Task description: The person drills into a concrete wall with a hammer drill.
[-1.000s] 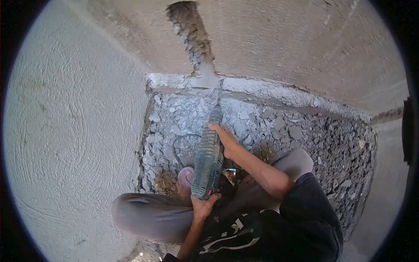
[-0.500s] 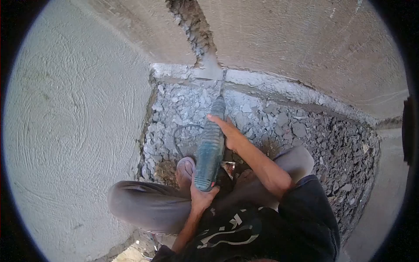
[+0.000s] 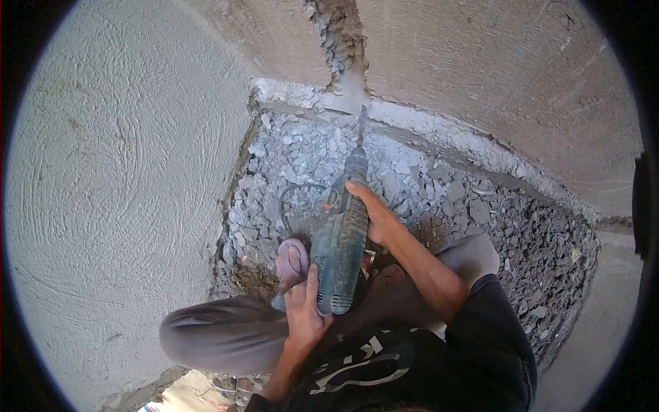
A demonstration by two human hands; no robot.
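Between the person's knees, 1 green-and-black power tool [image 3: 340, 237] is lying lengthwise in both hands, its nose pointing up-frame at the foot of the brown wall [image 3: 473, 75]. Right hand [image 3: 374, 214] is wrapping the ribbed front barrel from the right side, thumb resting over the top; grip is closing round the body, the fingers underneath not showing. Left hand [image 3: 303, 305] is holding the rear end from the left, 1 finger lying straight along the housing, the others curling in; grip is looking closed on the tool, though the palm side is staying out of sight. 1 slim metal bit [image 3: 362, 127] is sticking out of the nose, its tip ending at the whitish strip [image 3: 432, 127] along the wall base; cannot tell if it is touching. Just above, 1 rough groove [image 3: 343, 44] is running up the wall, pale and hazy at its lower end.

Broken rubble [image 3: 298, 147] is covering the ground around the tool, whiter near the bit, darker to the right. 1 dark cable [image 3: 282, 209] is looping left of the barrel. 1 foot in a pinkish sandal [image 3: 293, 257] is resting left of the housing. Grey plastered surface [image 3: 123, 178] is filling the left side, and 1 grey trouser leg [image 3: 226, 336] is crossing below it.
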